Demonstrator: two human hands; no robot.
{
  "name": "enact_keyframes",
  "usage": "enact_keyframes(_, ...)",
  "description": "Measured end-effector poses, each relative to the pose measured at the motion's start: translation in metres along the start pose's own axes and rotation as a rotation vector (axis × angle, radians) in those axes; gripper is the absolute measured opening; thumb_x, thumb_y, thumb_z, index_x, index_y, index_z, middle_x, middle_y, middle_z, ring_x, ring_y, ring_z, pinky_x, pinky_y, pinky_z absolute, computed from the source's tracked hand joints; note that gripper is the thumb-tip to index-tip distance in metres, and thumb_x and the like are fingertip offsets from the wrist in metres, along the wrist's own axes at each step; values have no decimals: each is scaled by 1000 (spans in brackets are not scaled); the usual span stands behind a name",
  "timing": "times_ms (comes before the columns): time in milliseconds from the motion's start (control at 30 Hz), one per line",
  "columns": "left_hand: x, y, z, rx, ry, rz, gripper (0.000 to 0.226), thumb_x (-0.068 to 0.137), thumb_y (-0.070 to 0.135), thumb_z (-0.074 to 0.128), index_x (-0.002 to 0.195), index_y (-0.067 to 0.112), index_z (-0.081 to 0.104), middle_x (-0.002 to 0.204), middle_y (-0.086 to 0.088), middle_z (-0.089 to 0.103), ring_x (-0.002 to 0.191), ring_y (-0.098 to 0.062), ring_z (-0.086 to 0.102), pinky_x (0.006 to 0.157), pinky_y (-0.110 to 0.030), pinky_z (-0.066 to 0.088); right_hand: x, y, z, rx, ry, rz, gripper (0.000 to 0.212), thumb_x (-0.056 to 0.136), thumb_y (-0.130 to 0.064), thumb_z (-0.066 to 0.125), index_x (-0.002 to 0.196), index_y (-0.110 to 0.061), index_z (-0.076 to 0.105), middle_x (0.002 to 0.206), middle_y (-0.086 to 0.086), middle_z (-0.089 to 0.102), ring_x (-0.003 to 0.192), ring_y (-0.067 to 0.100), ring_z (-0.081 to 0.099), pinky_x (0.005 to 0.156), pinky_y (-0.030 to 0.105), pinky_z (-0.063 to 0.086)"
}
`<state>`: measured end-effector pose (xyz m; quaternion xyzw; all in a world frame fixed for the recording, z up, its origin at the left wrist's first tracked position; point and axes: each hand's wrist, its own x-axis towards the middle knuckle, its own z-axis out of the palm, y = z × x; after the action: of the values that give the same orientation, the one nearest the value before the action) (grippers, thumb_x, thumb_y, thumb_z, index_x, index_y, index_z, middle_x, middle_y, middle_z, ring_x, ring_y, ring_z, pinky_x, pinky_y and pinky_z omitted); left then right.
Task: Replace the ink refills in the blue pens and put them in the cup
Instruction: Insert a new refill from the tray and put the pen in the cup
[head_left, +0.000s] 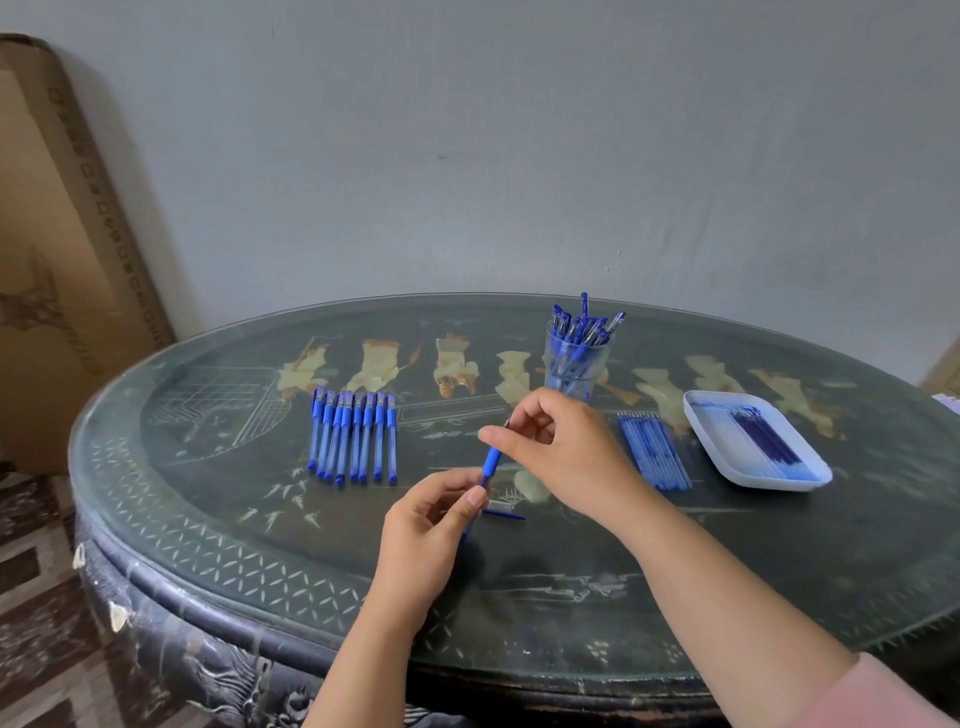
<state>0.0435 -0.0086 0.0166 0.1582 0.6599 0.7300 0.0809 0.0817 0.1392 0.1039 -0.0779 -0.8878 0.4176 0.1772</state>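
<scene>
Above the middle of the table I hold a blue pen (491, 461) tilted upright between both hands. My left hand (431, 525) grips its lower barrel. My right hand (561, 447) pinches the tip end at the top. A pen cap (503, 514) lies on the table just below the hands. Several capped blue pens (353, 435) lie in a row to the left. A clear cup (575, 364) at the back holds several blue pens. Loose refills (655, 451) lie to the right of my right hand.
A white tray (756, 440) with several refills sits at the right. The round dark table (208, 519) has a glass top and inlaid figures. A tall cardboard box (57, 249) leans on the wall at the left.
</scene>
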Motion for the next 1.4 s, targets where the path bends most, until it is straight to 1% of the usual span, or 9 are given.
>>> enact_keyframes(167,1,-2,-1,1,-7,-9,17,90,10,66,100,20,74,95,1,75,89,-17,69,82,-24,55,-3,5,-2,200,-98,45,18,92,-27,64,107,-37,68,97,-12,68,94,13,62,85,32,54)
enact_keyframes(333,1,-3,-1,6,-14,2,16,90,10,65,101,18,75,94,0,75,89,-17,69,81,-23,54,-5,6,2,184,-29,53,14,85,-34,73,91,-22,68,86,-11,68,79,-3,61,75,17,50)
enact_keyframes(500,2,-3,-1,-16,-15,-5,17,90,9,65,101,17,74,97,1,76,90,-17,70,82,-24,55,-4,8,1,283,-110,47,15,92,-27,65,104,-36,69,100,-10,70,96,4,65,90,35,55)
enact_keyframes(633,1,-3,-1,-5,-21,-1,17,90,9,64,100,18,74,95,1,75,90,-17,70,82,-23,54,-4,6,3,229,-23,55,15,84,-35,74,89,-23,66,83,-11,66,77,-6,61,77,18,53)
enact_keyframes(767,2,-3,-1,-26,-20,-15,17,91,8,63,101,18,74,96,1,76,92,-19,70,86,-27,55,-4,7,2,324,-114,67,14,92,-30,65,106,-31,68,103,-10,70,96,2,65,92,35,54)
enact_keyframes(933,2,-3,-1,-24,-18,-9,18,91,7,63,100,17,74,94,-1,76,90,-19,70,81,-22,54,-5,7,6,264,6,90,26,80,-36,77,92,-18,63,85,-6,67,76,3,62,80,30,55)
enact_keyframes(1067,2,-3,-1,-31,-16,-15,18,91,7,63,100,17,74,96,-1,76,89,-18,70,86,-27,55,-5,9,5,344,-104,60,16,91,-30,67,107,-33,67,103,-10,71,96,1,66,92,36,53)
enact_keyframes(1167,2,-3,-1,-17,-20,-4,18,91,7,63,101,17,74,94,-1,76,90,-18,70,80,-21,54,-5,10,9,289,-27,57,4,87,-29,71,90,-26,69,92,-6,71,88,8,66,88,37,55)
enact_keyframes(1400,1,-1,0,-28,-7,-3,18,91,5,63,98,17,74,94,-2,76,86,-15,70,80,-20,54,-6,8,6,343,-110,39,13,96,-27,60,103,-32,70,106,-12,71,101,1,64,92,33,54)
